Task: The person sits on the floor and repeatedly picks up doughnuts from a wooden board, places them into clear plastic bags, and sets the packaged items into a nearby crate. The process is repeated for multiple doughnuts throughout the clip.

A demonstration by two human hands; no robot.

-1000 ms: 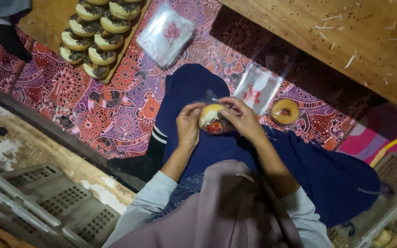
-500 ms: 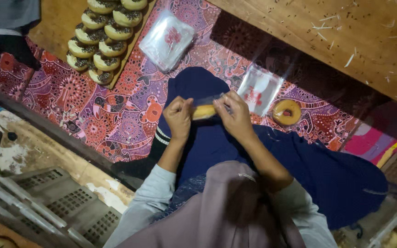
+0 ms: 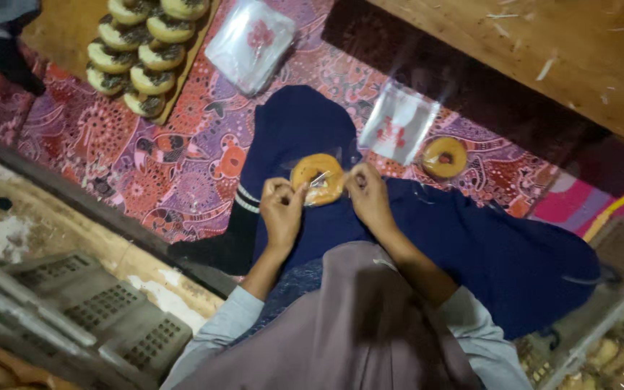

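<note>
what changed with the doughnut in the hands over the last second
The doughnut turned: its ringed face and hole now show, where half a second ago it sat edge-on. Both the left hand and right hand kept their grip on its clear wrapper. The tray of doughnuts stayed put.

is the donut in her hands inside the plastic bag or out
Inside: clear plastic glints across the donut, and the left hand and right hand pinch the plastic at its sides.

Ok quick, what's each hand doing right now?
Left hand: closed, pinching the clear wrapper around the doughnut.
Right hand: closed, pinching the same wrapper's other side.
</note>
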